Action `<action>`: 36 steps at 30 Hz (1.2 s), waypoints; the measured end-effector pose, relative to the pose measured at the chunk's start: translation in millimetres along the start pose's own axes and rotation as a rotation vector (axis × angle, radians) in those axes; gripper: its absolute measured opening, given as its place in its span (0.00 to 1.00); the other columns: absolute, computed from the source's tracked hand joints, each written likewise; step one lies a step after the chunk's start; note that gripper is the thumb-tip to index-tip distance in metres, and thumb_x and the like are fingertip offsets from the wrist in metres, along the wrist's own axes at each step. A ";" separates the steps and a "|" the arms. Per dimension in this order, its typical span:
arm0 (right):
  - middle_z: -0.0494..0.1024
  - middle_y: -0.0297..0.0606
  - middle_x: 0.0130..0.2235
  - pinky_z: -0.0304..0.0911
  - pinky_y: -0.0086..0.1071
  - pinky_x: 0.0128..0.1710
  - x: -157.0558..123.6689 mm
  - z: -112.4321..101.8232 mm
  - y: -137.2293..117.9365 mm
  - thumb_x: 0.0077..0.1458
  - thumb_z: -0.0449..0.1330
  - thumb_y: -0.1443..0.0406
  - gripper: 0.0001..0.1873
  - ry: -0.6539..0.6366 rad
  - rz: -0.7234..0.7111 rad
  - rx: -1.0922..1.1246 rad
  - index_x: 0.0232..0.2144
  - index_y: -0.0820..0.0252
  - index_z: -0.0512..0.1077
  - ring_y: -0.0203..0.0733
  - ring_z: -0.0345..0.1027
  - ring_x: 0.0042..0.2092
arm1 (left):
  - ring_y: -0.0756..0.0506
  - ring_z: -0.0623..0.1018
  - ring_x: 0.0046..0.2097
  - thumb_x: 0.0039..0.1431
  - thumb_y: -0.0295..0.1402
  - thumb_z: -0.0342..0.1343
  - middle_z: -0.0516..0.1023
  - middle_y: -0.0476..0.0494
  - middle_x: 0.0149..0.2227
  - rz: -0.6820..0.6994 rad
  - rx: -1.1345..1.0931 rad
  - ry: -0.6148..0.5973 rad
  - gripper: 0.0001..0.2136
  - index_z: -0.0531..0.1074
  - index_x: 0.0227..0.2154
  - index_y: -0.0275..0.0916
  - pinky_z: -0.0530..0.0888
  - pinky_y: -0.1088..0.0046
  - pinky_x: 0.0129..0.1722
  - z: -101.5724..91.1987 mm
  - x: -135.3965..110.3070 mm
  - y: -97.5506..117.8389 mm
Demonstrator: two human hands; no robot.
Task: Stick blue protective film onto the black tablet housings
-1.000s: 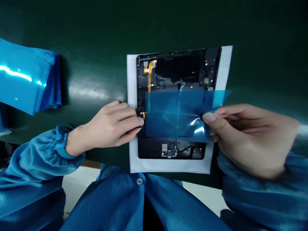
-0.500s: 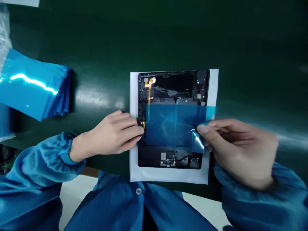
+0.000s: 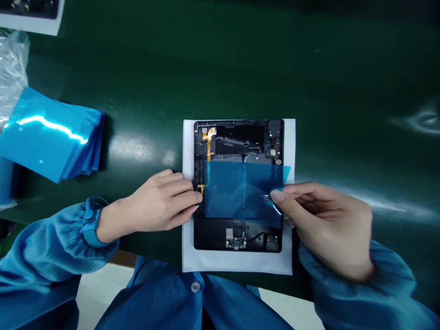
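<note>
Over the open tablet, blue film half laid
Head view: right hand pinches the film's right edge, lifted slightly; left hand grips nothing, fingertips just pressing the tablet's left rim. Looks mid-placement to me, film wants squaring up before any smoothing.

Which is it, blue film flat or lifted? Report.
Partly lifted: the blue film spreads over the tablet, its right edge curled up in the right hand.

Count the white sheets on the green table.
2. One sheet lies under the opened tablet in the middle, between the left hand and the right hand, which pinches a blue film. The other shows top left, cut by the edge. More may be hidden.
</note>
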State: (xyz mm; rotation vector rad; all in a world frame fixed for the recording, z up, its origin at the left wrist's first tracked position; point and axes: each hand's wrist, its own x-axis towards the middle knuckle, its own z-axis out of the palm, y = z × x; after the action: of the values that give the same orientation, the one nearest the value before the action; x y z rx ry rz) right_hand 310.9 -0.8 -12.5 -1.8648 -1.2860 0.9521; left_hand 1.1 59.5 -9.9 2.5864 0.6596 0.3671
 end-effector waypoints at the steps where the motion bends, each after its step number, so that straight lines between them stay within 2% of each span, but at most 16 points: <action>1: 0.81 0.33 0.24 0.73 0.30 0.23 0.5 0.3 -1.4 0.51 0.75 0.58 0.07 -0.002 0.000 0.002 0.30 0.52 0.84 0.38 0.73 0.23 | 0.46 0.77 0.37 0.74 0.29 0.54 0.82 0.45 0.37 0.000 -0.001 0.002 0.06 0.76 0.42 0.37 0.67 0.65 0.35 -0.1 0.0 0.1; 13: 0.82 0.32 0.24 0.74 0.28 0.23 2.8 1.3 -6.3 0.50 0.74 0.59 0.06 -0.014 -0.017 0.027 0.30 0.53 0.84 0.37 0.74 0.23 | 0.46 0.78 0.37 0.73 0.28 0.54 0.83 0.44 0.38 -0.005 -0.010 0.005 0.06 0.76 0.43 0.37 0.68 0.67 0.36 -1.8 1.2 0.7; 21: 0.83 0.30 0.27 0.75 0.31 0.25 1.5 0.0 -5.9 0.52 0.74 0.58 0.06 -0.038 0.002 0.026 0.32 0.50 0.83 0.37 0.75 0.24 | 0.46 0.78 0.37 0.72 0.27 0.56 0.83 0.43 0.38 -0.004 -0.018 0.018 0.04 0.76 0.44 0.36 0.69 0.67 0.36 -1.8 1.5 0.3; 28: 0.81 0.32 0.27 0.75 0.32 0.27 1.9 -1.3 -3.8 0.55 0.75 0.55 0.12 -0.085 -0.025 0.055 0.37 0.54 0.82 0.37 0.73 0.25 | 0.48 0.79 0.38 0.75 0.31 0.54 0.83 0.46 0.39 -0.026 -0.023 0.037 0.06 0.75 0.46 0.38 0.73 0.69 0.37 -0.9 -1.6 -0.1; 32: 0.78 0.31 0.25 0.69 0.32 0.22 1.9 0.2 1.6 0.58 0.73 0.53 0.15 -0.092 -0.007 0.165 0.42 0.55 0.82 0.36 0.69 0.23 | 0.47 0.79 0.39 0.75 0.30 0.54 0.82 0.44 0.40 0.001 0.109 0.052 0.09 0.77 0.51 0.37 0.74 0.68 0.39 -3.7 2.0 3.7; 36: 0.81 0.35 0.29 0.63 0.32 0.19 3.0 2.7 8.9 0.60 0.70 0.52 0.15 0.015 0.026 0.290 0.42 0.55 0.83 0.36 0.67 0.23 | 0.45 0.76 0.37 0.75 0.32 0.51 0.79 0.44 0.38 0.087 0.318 -0.047 0.12 0.80 0.51 0.39 0.70 0.66 0.36 -3.5 22.9 12.4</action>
State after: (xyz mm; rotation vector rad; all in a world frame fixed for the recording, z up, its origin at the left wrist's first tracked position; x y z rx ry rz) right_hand 313.4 -0.2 -21.9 -1.6639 -1.0536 1.0739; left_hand 24.2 62.6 2.3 2.9225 0.6334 0.2430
